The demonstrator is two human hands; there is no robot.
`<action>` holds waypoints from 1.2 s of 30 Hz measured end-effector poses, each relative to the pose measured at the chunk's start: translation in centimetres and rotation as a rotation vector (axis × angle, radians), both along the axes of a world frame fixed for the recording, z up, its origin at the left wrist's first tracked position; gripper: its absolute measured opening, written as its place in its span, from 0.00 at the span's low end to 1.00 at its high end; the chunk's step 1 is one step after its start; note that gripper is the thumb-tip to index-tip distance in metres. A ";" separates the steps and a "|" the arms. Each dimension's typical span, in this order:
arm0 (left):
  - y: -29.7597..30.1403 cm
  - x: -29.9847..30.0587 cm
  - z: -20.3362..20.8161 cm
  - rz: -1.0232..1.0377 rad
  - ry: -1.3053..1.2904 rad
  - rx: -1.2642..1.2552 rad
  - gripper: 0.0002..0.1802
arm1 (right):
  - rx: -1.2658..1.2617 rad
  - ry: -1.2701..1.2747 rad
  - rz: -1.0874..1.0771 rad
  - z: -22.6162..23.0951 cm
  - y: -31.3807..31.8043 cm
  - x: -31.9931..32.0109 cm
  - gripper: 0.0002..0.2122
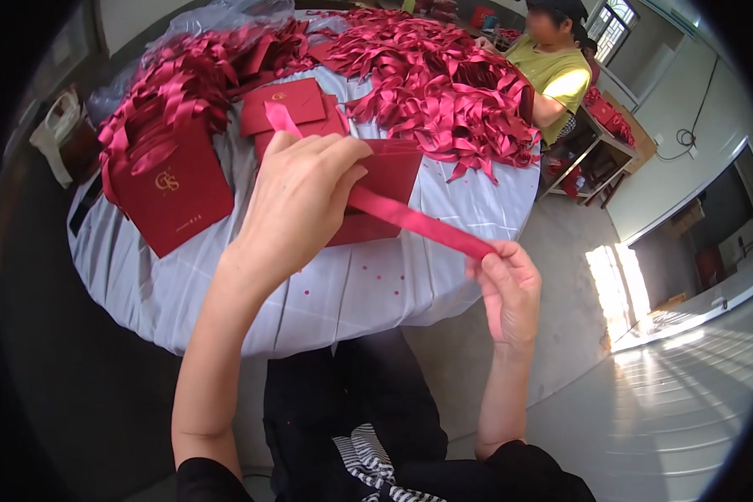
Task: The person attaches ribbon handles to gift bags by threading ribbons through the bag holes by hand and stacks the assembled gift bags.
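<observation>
A dark red ribbon (418, 222) stretches taut between my two hands above the near part of the table. My left hand (297, 192) is closed on one stretch of it, and a pinker end sticks up behind the knuckles. The other end is pinched between the thumb and fingers of my right hand (507, 284), out past the table's edge. Behind and below my left hand is a red paper gift bag (389, 177), partly covered by the hand and the ribbon. Whether the ribbon passes through the bag cannot be seen.
Red gift bags with ribbons (171, 192) stand in a row at the left. A large heap of red ribbons (443, 84) covers the far right of the cloth-covered round table (468, 197). Flat red pieces (297, 102) lie behind my left hand. A person in yellow (552, 71) works at the far right.
</observation>
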State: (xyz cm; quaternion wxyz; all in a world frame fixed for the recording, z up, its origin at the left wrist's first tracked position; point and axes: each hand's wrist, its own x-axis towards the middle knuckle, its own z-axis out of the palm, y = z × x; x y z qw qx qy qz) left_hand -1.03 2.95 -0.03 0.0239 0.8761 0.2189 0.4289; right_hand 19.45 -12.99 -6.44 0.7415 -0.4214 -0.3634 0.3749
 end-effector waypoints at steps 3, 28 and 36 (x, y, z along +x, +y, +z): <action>0.2 0.0 0.1 0.014 0.030 -0.101 0.06 | 0.192 0.139 -0.046 0.2 1.5 -0.5 0.07; -0.8 0.3 0.1 0.067 -0.084 -0.181 0.07 | -0.118 -0.343 0.016 3.6 8.6 -6.8 0.07; -1.6 0.1 0.2 0.071 -0.087 -0.146 0.06 | -0.189 -0.273 0.131 4.7 8.1 -6.2 0.09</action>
